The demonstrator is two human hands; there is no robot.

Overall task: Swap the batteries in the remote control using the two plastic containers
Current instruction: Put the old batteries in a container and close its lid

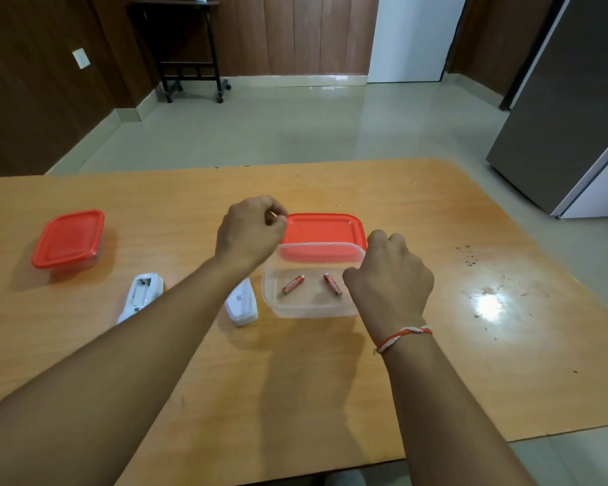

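Note:
A clear plastic container (271, 292) stands at the table's middle with two red batteries (293, 284) (332, 284) lying on its floor. Its red lid (322, 231) is tilted over the far rim. My left hand (251, 233) pinches the lid's left corner. My right hand (388, 275) grips the lid's right edge by the container's right wall. The white remote control (141, 296) lies to the left with its battery bay uncovered and partly hidden by my left forearm. Its white battery cover (243, 303) lies beside the container. A second container with a red lid (69, 238) on it sits at far left.
The wooden table (295, 380) has small dark crumbs (471, 257) and a glare spot at right. Beyond it are a tiled floor, a black wheeled stand (190, 71) by the wall, and a grey refrigerator (569, 117) at right.

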